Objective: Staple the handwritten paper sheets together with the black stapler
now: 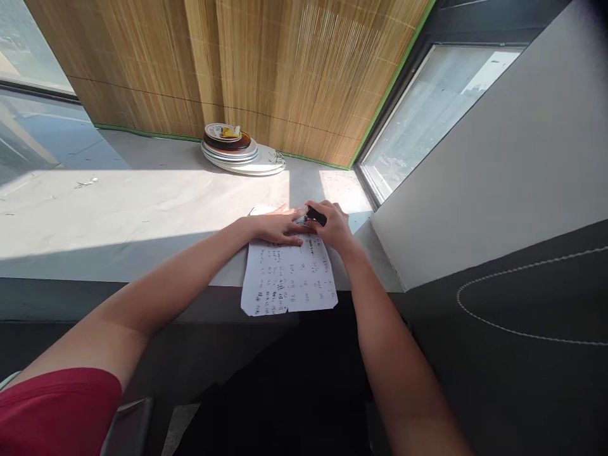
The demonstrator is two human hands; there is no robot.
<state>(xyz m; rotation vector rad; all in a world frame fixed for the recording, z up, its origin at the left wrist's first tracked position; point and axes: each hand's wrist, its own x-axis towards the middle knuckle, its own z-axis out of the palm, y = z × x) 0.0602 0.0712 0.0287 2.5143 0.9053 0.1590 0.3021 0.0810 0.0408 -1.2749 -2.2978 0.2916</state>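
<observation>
A white sheet of paper (289, 291) with rows of dark handwriting lies on the ledge, its near end reaching past the front edge. My left hand (280, 226) rests flat on the upper part of the sheet, fingers spread. Just to its right, my right hand (334, 223) is closed around a small black object (316, 216) at the paper's upper right. A pale patterned bit shows at the object's left end, beside my left fingertips. Its exact kind I cannot make out, as fingers cover part of it.
Behind the paper stands a stack of plates (237, 166), with a small yellow item (230, 132) on top. A bamboo blind (237, 69) hangs at the back of the pale ledge (142, 209). A white wall (498, 158) and a looped bead chain (513, 265) are at the right.
</observation>
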